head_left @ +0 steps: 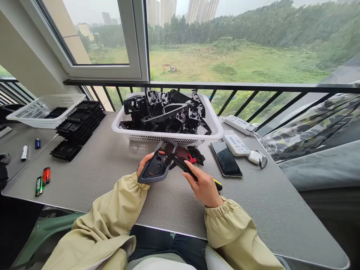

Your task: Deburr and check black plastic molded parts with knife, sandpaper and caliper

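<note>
My left hand (144, 164) grips a dark grey moulded plastic part (158, 165) by its left edge. The part is tilted above the desk, with a raised rim around an inner panel and a round hole. My right hand (204, 185) is closed on a narrow black tool (182, 165) with a ridged, brush-like surface, whose tip is at the right edge of the part. A black-and-yellow end (218, 185) shows behind the right hand; I cannot tell whether it belongs to the tool. Beyond the hands lies a black and red item (195, 156), partly hidden.
A white basket (168, 139) heaped with black plastic parts stands at the back. On the left are stacked black trays (78, 127), another white basket (46, 103) and batteries (46, 175). A phone (226, 159) and white power strips (236, 143) lie on the right.
</note>
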The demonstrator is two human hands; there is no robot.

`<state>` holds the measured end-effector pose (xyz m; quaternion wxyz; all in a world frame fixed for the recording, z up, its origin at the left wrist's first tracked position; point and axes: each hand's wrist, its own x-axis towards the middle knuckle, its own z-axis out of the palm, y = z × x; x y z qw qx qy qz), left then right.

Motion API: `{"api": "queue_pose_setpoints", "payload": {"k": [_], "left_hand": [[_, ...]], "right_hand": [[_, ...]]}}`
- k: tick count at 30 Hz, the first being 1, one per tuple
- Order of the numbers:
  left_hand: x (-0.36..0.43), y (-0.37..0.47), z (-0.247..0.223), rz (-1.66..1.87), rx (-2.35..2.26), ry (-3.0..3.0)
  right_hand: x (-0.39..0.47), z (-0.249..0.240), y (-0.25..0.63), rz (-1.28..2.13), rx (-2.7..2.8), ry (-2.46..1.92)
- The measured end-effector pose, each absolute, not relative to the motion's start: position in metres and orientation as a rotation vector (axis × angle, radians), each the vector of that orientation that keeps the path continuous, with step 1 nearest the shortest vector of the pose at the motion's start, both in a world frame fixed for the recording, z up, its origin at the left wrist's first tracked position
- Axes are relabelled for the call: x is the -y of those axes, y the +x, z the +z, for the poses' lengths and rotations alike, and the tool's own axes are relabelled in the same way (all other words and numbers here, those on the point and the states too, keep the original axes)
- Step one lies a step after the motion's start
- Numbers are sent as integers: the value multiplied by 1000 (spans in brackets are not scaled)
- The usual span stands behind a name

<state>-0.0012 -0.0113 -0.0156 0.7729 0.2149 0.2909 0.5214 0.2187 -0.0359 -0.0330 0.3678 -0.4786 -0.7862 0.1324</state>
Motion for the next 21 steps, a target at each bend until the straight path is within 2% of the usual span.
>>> {"api": "queue_pose_setpoints", "payload": {"k": [15,21], "left_hand": [[12,0,-18,1108,-658,406],[13,6,-23,1293,-801,289]], "right_hand": [[41,-25,213,261,1996,-1356],[40,-24,213,213,1872,-1489]]}}
